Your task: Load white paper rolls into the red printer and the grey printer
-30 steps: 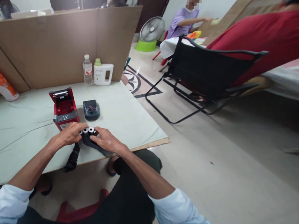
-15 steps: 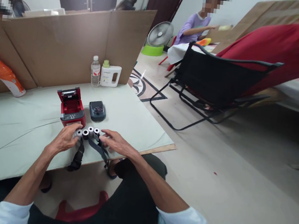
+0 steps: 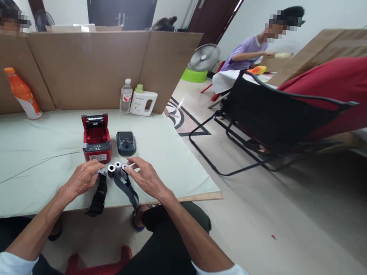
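In the head view my left hand is closed on the leftmost small paper roll, its fingers covering most of it. Two more white paper rolls with dark cores, one and another, stand between my hands. My right hand has its fingers apart, the fingertips touching the rightmost paper roll and partly hiding it. Dark straps lie below the rolls, one hanging over the table edge. Just behind stands a red receipt printer with its lid up.
A small dark device lies right of the printer. Along the cardboard screen stand a water bottle, a white jug and an orange bottle. A black folding chair and other people are beyond the table.
My left hand has closed over the leftmost roll, which is now mostly covered. My right fingertips have come onto the rightmost roll. The whole view has shifted slightly.
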A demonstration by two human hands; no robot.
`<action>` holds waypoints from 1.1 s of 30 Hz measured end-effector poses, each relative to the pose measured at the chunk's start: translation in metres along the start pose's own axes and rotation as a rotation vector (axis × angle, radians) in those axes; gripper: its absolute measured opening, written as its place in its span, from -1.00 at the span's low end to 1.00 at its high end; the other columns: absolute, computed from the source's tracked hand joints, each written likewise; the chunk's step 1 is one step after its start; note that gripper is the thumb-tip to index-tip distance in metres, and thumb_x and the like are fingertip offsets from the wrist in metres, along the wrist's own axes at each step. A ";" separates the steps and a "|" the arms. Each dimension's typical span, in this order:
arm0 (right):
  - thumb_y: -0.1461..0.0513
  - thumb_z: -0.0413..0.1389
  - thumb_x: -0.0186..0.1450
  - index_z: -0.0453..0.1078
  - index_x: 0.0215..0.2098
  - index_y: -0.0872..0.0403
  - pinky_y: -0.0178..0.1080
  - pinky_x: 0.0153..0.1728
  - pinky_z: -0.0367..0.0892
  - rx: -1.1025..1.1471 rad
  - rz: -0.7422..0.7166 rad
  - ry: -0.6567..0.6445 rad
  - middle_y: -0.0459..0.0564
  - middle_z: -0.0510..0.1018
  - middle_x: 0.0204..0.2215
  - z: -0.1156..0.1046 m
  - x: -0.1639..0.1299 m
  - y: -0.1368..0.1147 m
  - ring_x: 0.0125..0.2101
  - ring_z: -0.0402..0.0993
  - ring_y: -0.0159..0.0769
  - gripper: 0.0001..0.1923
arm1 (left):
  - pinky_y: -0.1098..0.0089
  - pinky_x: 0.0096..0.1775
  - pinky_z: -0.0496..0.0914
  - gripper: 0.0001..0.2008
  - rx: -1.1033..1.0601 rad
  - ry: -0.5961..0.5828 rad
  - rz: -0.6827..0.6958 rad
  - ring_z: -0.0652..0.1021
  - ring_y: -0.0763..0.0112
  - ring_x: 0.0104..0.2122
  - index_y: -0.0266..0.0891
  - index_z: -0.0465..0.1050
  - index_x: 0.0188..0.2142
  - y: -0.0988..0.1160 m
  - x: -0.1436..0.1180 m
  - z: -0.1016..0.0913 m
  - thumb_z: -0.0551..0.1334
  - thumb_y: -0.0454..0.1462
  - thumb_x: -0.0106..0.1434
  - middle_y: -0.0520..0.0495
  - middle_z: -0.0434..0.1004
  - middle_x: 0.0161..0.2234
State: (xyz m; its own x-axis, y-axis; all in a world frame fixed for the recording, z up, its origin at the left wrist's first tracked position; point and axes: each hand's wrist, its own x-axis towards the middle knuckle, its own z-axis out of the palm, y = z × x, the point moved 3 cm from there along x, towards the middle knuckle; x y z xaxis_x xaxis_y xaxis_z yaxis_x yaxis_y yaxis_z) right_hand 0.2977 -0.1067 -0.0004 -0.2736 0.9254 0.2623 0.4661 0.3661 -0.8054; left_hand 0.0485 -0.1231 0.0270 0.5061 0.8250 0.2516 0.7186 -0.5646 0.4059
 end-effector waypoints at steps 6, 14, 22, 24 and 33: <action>0.26 0.19 0.37 0.45 0.11 0.04 -0.14 -0.02 0.44 -0.172 -0.233 -0.054 0.08 0.57 -0.08 0.015 0.019 -0.033 -0.10 0.53 -0.16 -0.67 | 0.31 -0.08 0.51 -0.68 -0.060 0.128 0.044 0.62 0.29 -0.14 -0.19 0.57 -0.11 0.004 0.007 -0.040 0.17 -0.49 0.23 -0.10 0.64 -0.13; 0.16 0.20 0.39 0.51 -0.02 0.08 -0.10 -0.01 0.38 -0.145 -0.113 -0.083 0.11 0.56 -0.14 0.015 0.024 -0.034 -0.11 0.50 -0.12 -0.76 | 0.40 -0.30 0.46 -0.74 -0.104 0.232 0.005 0.54 0.40 -0.36 -0.23 0.53 -0.16 0.020 0.008 -0.068 0.19 -0.45 0.18 -0.04 0.59 -0.29; -0.25 0.29 0.21 0.52 -0.14 0.13 -0.23 -0.23 0.45 0.954 0.252 -0.374 0.02 0.59 -0.30 0.041 0.020 -0.062 -0.30 0.53 -0.27 -0.37 | 0.35 -0.11 0.52 -0.70 -0.038 0.286 0.175 0.60 0.33 -0.18 -0.19 0.46 -0.11 0.072 0.006 -0.070 0.20 -0.49 0.20 -0.08 0.59 -0.18; -0.20 0.37 0.15 0.52 -0.20 0.14 -0.23 -0.21 0.44 1.144 0.275 -0.413 0.01 0.59 -0.33 0.044 0.018 -0.071 -0.32 0.51 -0.29 -0.40 | 0.34 -0.08 0.52 -0.73 -0.052 0.305 0.206 0.60 0.33 -0.15 -0.19 0.45 -0.14 0.082 0.004 -0.075 0.20 -0.50 0.21 -0.09 0.58 -0.16; -0.07 0.51 0.03 0.48 -0.30 0.14 -0.35 -0.31 0.26 1.125 0.287 -0.460 -0.14 0.51 -0.43 0.030 0.008 -0.084 -0.42 0.39 -0.42 -0.46 | 0.32 -0.09 0.50 -0.73 -0.146 -0.133 0.211 0.59 0.27 -0.08 -0.18 0.45 -0.11 0.089 0.007 -0.107 0.32 -0.38 0.18 -0.12 0.55 0.02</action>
State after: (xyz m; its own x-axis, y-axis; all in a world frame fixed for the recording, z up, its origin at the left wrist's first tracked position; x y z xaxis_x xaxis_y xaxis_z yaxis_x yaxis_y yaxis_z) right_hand 0.2309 -0.1328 0.0533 -0.6555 0.7548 -0.0254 -0.3580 -0.3401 -0.8696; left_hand 0.0648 -0.1651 0.1592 0.7023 0.6735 0.2306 0.5190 -0.7061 0.4817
